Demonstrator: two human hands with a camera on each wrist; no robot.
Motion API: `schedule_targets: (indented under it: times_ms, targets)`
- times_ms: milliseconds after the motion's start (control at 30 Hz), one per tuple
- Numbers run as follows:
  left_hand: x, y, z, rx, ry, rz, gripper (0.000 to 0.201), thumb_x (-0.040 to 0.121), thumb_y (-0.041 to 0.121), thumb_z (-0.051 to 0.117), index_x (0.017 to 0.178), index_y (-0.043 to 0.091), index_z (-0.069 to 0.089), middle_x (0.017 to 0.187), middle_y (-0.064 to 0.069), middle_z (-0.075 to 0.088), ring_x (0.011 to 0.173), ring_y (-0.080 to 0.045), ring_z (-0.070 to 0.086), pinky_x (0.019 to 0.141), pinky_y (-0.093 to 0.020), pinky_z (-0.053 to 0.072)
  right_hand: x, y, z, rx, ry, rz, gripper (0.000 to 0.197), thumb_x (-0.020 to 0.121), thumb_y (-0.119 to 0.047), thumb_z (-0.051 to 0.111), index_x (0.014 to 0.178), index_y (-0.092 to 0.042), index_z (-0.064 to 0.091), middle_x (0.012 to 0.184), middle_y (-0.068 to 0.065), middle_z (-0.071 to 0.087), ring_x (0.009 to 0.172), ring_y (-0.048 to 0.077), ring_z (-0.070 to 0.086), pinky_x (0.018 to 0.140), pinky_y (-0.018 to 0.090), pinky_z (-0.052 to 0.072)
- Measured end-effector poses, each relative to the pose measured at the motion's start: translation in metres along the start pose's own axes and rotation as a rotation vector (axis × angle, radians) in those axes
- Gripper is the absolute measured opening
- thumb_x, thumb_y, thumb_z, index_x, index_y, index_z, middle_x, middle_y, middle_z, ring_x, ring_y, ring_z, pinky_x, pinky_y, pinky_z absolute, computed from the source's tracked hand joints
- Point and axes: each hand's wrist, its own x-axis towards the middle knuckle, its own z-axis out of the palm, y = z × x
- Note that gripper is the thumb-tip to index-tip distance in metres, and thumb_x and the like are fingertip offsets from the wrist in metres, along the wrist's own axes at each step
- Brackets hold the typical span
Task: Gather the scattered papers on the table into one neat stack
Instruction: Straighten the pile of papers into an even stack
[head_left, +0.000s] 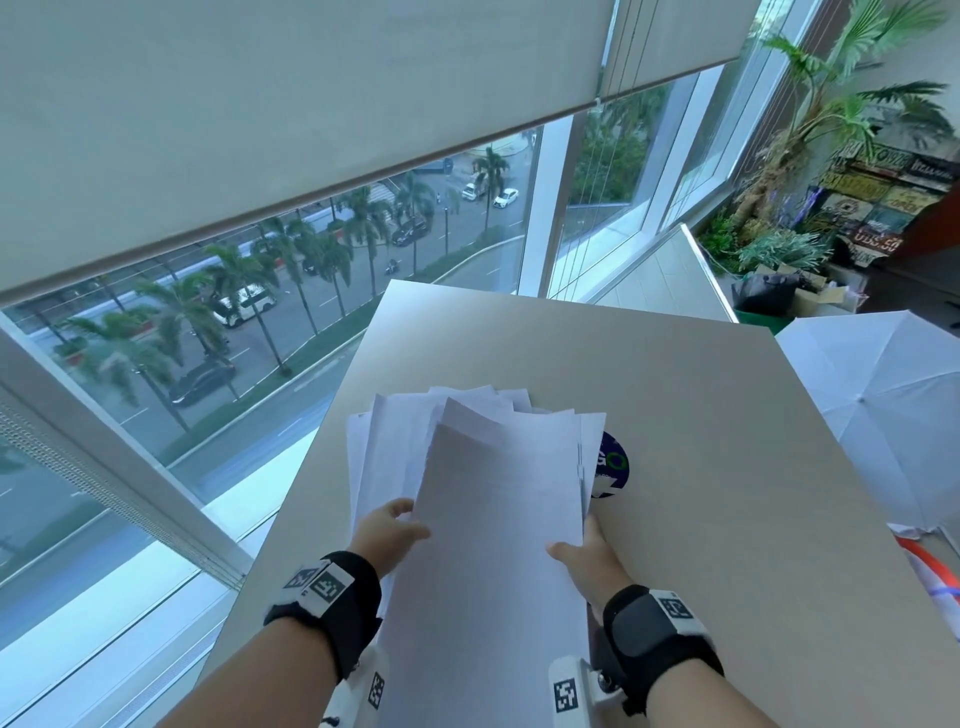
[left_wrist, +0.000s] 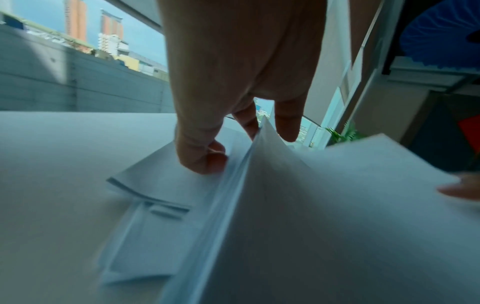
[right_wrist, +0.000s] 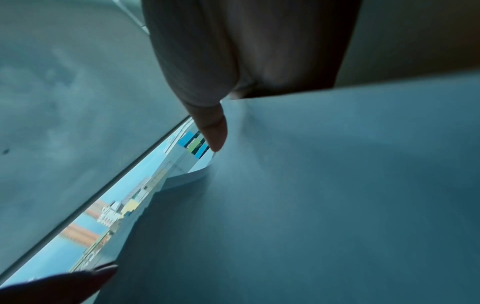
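Note:
A pile of white papers (head_left: 498, 519) lies lengthwise on the beige table (head_left: 701, 415), its far ends fanned out unevenly. My left hand (head_left: 395, 527) grips the pile's left edge, thumb on top. My right hand (head_left: 582, 556) grips the right edge in the same way. In the left wrist view my curled fingers (left_wrist: 205, 158) press on lower sheets while the upper papers (left_wrist: 324, 205) rise beside them. The right wrist view has a sheet (right_wrist: 337, 185) covering most of my right hand (right_wrist: 215, 133), with only one digit showing.
A round blue sticker (head_left: 615, 462) peeks out from under the pile's right side. The table's left edge runs along a large window. A white open umbrella (head_left: 883, 415) stands off the right edge, with plants (head_left: 810, 156) and boxes beyond it.

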Motion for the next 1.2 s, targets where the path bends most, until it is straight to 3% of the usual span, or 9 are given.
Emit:
schedule_targets:
  times_ms: [167, 367, 500, 633, 767, 900, 1033, 1100, 1200]
  targets:
    - [0.001, 0.001, 0.003, -0.111, 0.079, -0.033, 0.084, 0.074, 0.007, 0.068, 0.145, 0.011, 0.023, 0.142, -0.024, 0.039, 0.125, -0.039, 0.045, 0.098, -0.041, 0.040, 0.000, 0.000, 0.003, 0.102, -0.038, 0.033, 0.056, 0.081, 0.001, 0.055, 0.132, -0.012, 0.037, 0.118, 0.010, 0.058, 0.106, 0.029, 0.058, 0.094, 0.039, 0.047]
    - [-0.014, -0.006, 0.002, -0.279, 0.095, -0.018, 0.012, 0.075, 0.001, 0.065, 0.087, -0.003, 0.063, 0.068, -0.013, 0.063, 0.059, -0.025, 0.060, 0.050, -0.025, 0.053, -0.007, -0.010, 0.001, 0.237, -0.149, -0.059, 0.073, 0.066, -0.007, 0.056, 0.134, -0.026, 0.038, 0.121, 0.005, 0.061, 0.111, 0.026, 0.059, 0.099, 0.040, 0.047]
    - [-0.025, -0.013, -0.009, -0.428, 0.231, 0.020, 0.032, 0.054, 0.022, 0.064, 0.080, 0.003, 0.063, 0.075, -0.016, 0.066, 0.067, -0.029, 0.063, 0.067, -0.037, 0.054, -0.004, -0.022, 0.000, 0.232, -0.261, -0.080, 0.072, 0.083, 0.000, 0.056, 0.142, -0.029, 0.024, 0.127, -0.003, 0.052, 0.111, 0.017, 0.054, 0.093, 0.027, 0.044]
    - [-0.015, -0.026, -0.023, -0.210, 0.413, -0.031, 0.078, 0.052, 0.032, 0.057, 0.123, 0.001, 0.053, 0.124, -0.025, 0.056, 0.113, -0.035, 0.055, 0.096, -0.044, 0.044, 0.015, -0.022, 0.006, -0.053, 0.018, 0.078, 0.073, 0.082, -0.011, 0.056, 0.147, -0.018, 0.023, 0.138, 0.012, 0.041, 0.128, 0.031, 0.042, 0.104, 0.038, 0.035]
    - [0.003, -0.036, -0.031, -0.261, 0.404, -0.137, 0.082, 0.064, 0.024, 0.069, 0.137, 0.002, 0.038, 0.138, -0.025, 0.044, 0.124, -0.038, 0.046, 0.104, -0.047, 0.039, 0.021, -0.024, 0.006, 0.053, 0.088, 0.230, 0.046, 0.078, -0.010, 0.054, 0.122, 0.002, 0.049, 0.094, 0.008, 0.046, 0.078, 0.025, 0.046, 0.070, 0.032, 0.036]
    - [0.018, -0.032, -0.025, -0.283, 0.311, -0.220, 0.069, 0.072, 0.017, 0.069, 0.133, 0.000, 0.042, 0.130, -0.021, 0.049, 0.116, -0.036, 0.050, 0.096, -0.043, 0.044, 0.024, -0.026, 0.005, -0.015, -0.041, 0.243, 0.030, 0.087, -0.006, 0.047, 0.117, -0.002, 0.051, 0.100, 0.011, 0.039, 0.069, 0.022, 0.040, 0.065, 0.029, 0.033]
    - [0.014, -0.019, -0.025, -0.332, 0.168, -0.191, 0.027, 0.060, 0.016, 0.068, 0.083, 0.005, 0.059, 0.087, -0.014, 0.056, 0.077, -0.029, 0.054, 0.066, -0.033, 0.042, 0.032, -0.022, 0.006, -0.114, -0.176, 0.233, 0.064, 0.078, -0.020, 0.056, 0.138, -0.010, 0.040, 0.137, 0.007, 0.048, 0.115, 0.026, 0.050, 0.074, 0.028, 0.042]
    - [0.021, -0.026, -0.023, -0.338, 0.154, -0.170, 0.035, 0.055, 0.016, 0.069, 0.088, 0.012, 0.057, 0.094, -0.015, 0.061, 0.085, -0.030, 0.059, 0.078, -0.039, 0.052, 0.037, -0.017, 0.005, -0.180, -0.166, 0.189, 0.038, 0.079, -0.013, 0.054, 0.117, -0.008, 0.057, 0.121, 0.009, 0.059, 0.109, 0.026, 0.055, 0.085, 0.033, 0.044]
    - [0.042, -0.051, -0.020, -0.273, 0.185, -0.174, 0.073, 0.037, 0.032, 0.070, 0.108, 0.033, 0.053, 0.123, -0.018, 0.054, 0.114, -0.034, 0.053, 0.099, -0.049, 0.046, 0.035, -0.018, 0.005, -0.360, -0.103, 0.124, 0.010, 0.077, -0.003, 0.048, 0.069, -0.010, 0.047, 0.076, 0.009, 0.049, 0.071, 0.022, 0.044, 0.063, 0.028, 0.034]
